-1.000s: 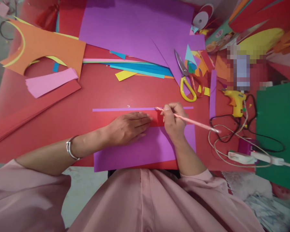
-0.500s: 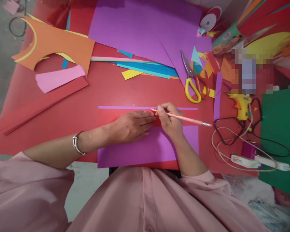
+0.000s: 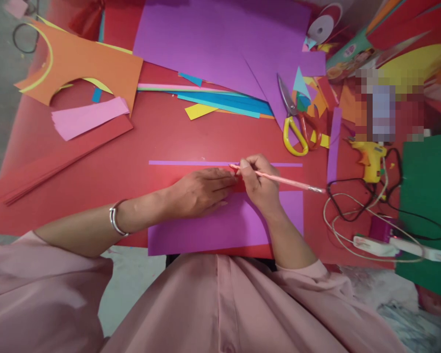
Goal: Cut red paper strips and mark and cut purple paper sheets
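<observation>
In the head view, my right hand (image 3: 260, 184) pinches a pink pencil (image 3: 294, 183), its tip at a narrow purple band (image 3: 187, 163). My left hand (image 3: 202, 191) lies flat, fingers stretched together, the fingertips close to the pencil tip. Beneath both hands is a purple paper sheet (image 3: 191, 238) near the table's front edge. A red band (image 3: 165, 177) separates this sheet from the narrow purple band; whether it is red paper on top or bare table, I cannot tell.
Scissors (image 3: 294, 135) with yellow and red handles lie right of centre. A yellow glue gun (image 3: 372, 162), cables and a white power strip (image 3: 377, 246) are at the right. Red strips (image 3: 66, 159), pink strips (image 3: 90, 117), orange paper (image 3: 95, 61) and large purple paper (image 3: 213, 39) surround the work.
The view has shifted very slightly, so objects at the right sit a little farther right. Both hands and the pencil hold almost the same position.
</observation>
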`<action>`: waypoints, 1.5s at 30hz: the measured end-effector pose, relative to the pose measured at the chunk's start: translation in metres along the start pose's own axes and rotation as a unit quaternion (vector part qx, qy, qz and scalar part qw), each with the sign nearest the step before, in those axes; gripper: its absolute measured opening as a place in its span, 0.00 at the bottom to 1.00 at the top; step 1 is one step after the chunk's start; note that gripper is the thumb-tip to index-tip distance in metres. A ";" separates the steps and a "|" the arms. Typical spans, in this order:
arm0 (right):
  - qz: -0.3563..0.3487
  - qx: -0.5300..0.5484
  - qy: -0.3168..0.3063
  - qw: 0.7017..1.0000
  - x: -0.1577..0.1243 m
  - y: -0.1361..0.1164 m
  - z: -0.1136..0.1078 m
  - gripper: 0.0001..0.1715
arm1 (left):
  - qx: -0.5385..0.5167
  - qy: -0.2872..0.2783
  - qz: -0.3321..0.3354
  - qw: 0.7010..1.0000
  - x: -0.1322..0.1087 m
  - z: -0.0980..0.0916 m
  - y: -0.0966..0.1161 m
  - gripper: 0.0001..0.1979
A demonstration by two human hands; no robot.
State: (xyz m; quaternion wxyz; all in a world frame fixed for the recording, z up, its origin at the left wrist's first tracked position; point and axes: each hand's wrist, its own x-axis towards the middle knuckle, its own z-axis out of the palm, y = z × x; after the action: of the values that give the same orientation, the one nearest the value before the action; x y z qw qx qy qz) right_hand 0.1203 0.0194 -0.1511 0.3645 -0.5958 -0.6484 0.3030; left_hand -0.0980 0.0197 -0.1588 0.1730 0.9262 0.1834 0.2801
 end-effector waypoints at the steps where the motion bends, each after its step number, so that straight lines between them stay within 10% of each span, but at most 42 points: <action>1: -0.003 0.000 0.001 1.000 0.000 0.000 0.000 0.19 | 0.002 -0.003 -0.002 1.000 0.000 0.000 0.000 0.14; 34: 0.001 0.086 0.026 0.996 0.008 -0.007 0.019 0.16 | -0.046 0.004 -0.005 0.999 -0.002 0.006 -0.003 0.15; 45: -0.017 0.044 -0.041 0.998 0.008 -0.009 0.016 0.18 | 0.120 0.021 0.014 0.992 -0.012 -0.014 0.006 0.13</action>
State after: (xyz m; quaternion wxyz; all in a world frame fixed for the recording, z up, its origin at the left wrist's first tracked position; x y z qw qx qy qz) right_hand 0.1015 0.0267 -0.1521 0.3690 -0.5552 -0.6585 0.3492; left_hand -0.1139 0.0123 -0.1509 0.0529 0.9368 0.2059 0.2777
